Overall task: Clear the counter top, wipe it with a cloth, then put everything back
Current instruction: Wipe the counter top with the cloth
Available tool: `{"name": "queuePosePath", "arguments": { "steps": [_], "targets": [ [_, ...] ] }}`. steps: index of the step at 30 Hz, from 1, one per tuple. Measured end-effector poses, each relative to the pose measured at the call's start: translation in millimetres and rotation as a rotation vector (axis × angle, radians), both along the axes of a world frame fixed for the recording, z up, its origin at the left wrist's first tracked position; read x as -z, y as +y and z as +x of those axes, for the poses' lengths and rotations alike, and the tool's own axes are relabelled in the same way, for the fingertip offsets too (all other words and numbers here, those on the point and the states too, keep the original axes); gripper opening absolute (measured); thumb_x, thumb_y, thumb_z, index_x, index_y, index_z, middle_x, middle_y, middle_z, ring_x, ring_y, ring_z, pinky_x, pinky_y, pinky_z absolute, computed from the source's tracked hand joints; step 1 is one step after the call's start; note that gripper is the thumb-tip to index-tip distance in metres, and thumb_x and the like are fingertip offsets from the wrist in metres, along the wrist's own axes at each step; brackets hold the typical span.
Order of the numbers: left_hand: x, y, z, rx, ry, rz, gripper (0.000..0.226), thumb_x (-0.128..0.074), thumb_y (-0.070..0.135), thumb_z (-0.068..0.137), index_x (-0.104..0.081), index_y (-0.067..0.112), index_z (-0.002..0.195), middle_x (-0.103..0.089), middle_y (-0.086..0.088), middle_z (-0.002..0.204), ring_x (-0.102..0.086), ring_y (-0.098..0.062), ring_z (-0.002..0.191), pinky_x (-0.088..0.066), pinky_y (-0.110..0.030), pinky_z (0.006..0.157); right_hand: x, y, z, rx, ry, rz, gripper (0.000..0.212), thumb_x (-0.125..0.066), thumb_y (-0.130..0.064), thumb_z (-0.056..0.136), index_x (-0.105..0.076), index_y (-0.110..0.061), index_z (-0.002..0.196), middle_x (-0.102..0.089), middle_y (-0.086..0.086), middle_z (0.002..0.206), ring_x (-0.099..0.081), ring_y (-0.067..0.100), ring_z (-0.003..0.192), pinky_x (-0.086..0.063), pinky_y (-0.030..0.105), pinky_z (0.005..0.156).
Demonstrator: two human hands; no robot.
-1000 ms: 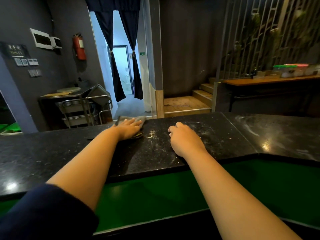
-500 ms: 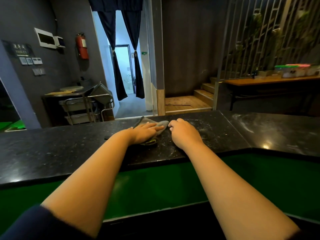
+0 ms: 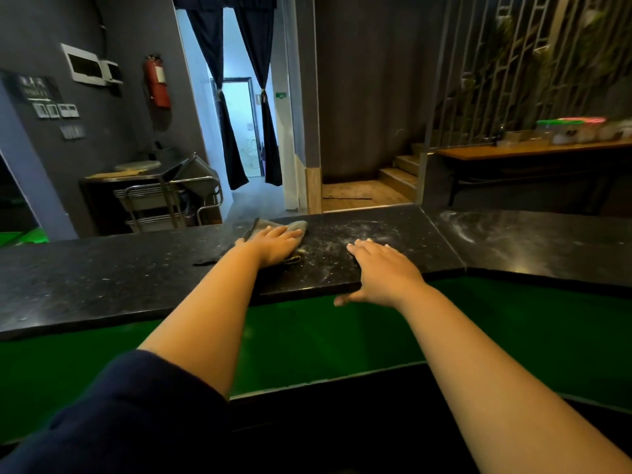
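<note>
A black speckled stone counter top [image 3: 102, 278] runs across the view, with pale dust or crumbs on it between my hands. My left hand [image 3: 273, 246] lies flat on a grey cloth [image 3: 297, 226], pressing it onto the counter near the far edge. My right hand [image 3: 383, 271] rests palm down on the counter's near edge, fingers spread, thumb hooked under the rim. A small dark scrap [image 3: 205, 261] lies on the counter left of the cloth.
Below the counter runs a green lower surface [image 3: 307, 343]. A second counter slab [image 3: 547, 241] joins at the right, smeared with wipe marks. Beyond stand a metal cart [image 3: 164, 200], a doorway with dark curtains [image 3: 246, 97], wooden steps [image 3: 400, 176] and a wooden table holding containers [image 3: 578, 131].
My left hand slid the cloth right to meet the right hand, and has now moved back left. My right hand drew back toward the near edge and spread flat.
</note>
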State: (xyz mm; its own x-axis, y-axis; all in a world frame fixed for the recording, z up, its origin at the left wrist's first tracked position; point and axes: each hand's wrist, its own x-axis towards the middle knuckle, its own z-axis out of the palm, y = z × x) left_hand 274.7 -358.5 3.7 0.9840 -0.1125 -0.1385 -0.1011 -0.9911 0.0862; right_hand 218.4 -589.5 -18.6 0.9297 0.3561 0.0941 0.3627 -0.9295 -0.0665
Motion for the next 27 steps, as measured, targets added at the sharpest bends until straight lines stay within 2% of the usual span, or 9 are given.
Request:
{"name": "queuePosePath", "arguments": {
  "steps": [2,5,8,11,15,19,24,27],
  "targets": [
    [-4,-23,-31,0.044,-0.005,-0.020,0.054,-0.016,0.057,0.097,-0.007,0.046,0.149,0.001,0.007,0.161,0.001,-0.026,0.148,-0.002,-0.068,0.111,1,-1,0,0.006,-0.008,0.004,0.125,-0.062,-0.081,0.059,-0.013,-0.017,0.154,-0.012,0.001,0.162,-0.009,0.018,0.149,-0.011,0.039,0.120],
    [5,-29,-64,0.149,-0.066,0.001,0.050,-0.020,0.039,0.102,-0.008,0.043,0.150,-0.003,0.009,0.161,-0.006,-0.020,0.148,-0.010,-0.061,0.114,0,0,-4,0.006,-0.016,0.014,0.124,-0.063,-0.079,0.060,-0.012,-0.016,0.154,-0.012,0.001,0.162,-0.009,0.019,0.149,-0.011,0.039,0.120],
    [9,-2,-69,0.069,-0.114,-0.007,0.049,-0.019,0.041,0.102,-0.011,0.045,0.150,-0.006,0.009,0.161,-0.012,-0.020,0.147,-0.015,-0.058,0.114,-3,-5,-6,0.004,0.027,0.023,0.125,-0.069,-0.072,0.063,-0.006,-0.016,0.154,-0.008,0.003,0.162,-0.006,0.020,0.149,-0.010,0.041,0.120],
    [7,20,-58,-0.129,-0.097,-0.037,0.050,-0.016,0.049,0.100,-0.010,0.046,0.149,-0.001,0.008,0.161,-0.001,-0.022,0.148,-0.005,-0.064,0.113,-1,-18,-10,0.111,0.020,-0.002,0.124,-0.071,-0.068,0.065,-0.005,-0.012,0.154,-0.006,0.006,0.162,-0.003,0.023,0.149,-0.006,0.044,0.120],
    [4,4,-41,-0.220,-0.097,-0.068,0.052,-0.013,0.051,0.099,-0.010,0.044,0.150,0.000,0.009,0.161,0.003,-0.021,0.148,0.001,-0.065,0.112,6,-19,-14,0.160,-0.079,-0.012,0.114,-0.070,-0.064,0.070,-0.014,-0.008,0.152,-0.014,0.008,0.160,-0.010,0.024,0.148,-0.012,0.041,0.120],
    [1,-34,-45,-0.104,-0.081,-0.064,0.051,-0.012,0.051,0.100,-0.010,0.044,0.150,-0.001,0.008,0.161,0.001,-0.022,0.148,0.001,-0.064,0.110,4,-17,-12,0.165,-0.075,0.007,0.115,-0.073,-0.063,0.067,-0.017,-0.008,0.151,-0.018,0.007,0.160,-0.012,0.023,0.148,-0.014,0.040,0.120],
    [7,-67,-79,0.117,-0.146,-0.031,0.049,-0.018,0.038,0.102,-0.015,0.039,0.150,-0.008,0.006,0.161,-0.009,-0.020,0.147,-0.012,-0.053,0.115,4,-16,-16,0.172,-0.094,0.025,0.113,-0.074,-0.061,0.068,-0.019,-0.009,0.151,-0.019,0.007,0.159,-0.014,0.022,0.148,-0.015,0.039,0.119],
    [12,-62,-106,0.147,-0.206,-0.042,0.049,-0.020,0.038,0.102,-0.018,0.040,0.150,-0.013,0.009,0.160,-0.017,-0.018,0.145,-0.017,-0.049,0.114,2,-19,-18,0.150,-0.072,0.026,0.110,-0.073,-0.059,0.071,-0.016,-0.009,0.152,-0.016,0.007,0.160,-0.011,0.023,0.148,-0.013,0.040,0.119]
  ]
}}
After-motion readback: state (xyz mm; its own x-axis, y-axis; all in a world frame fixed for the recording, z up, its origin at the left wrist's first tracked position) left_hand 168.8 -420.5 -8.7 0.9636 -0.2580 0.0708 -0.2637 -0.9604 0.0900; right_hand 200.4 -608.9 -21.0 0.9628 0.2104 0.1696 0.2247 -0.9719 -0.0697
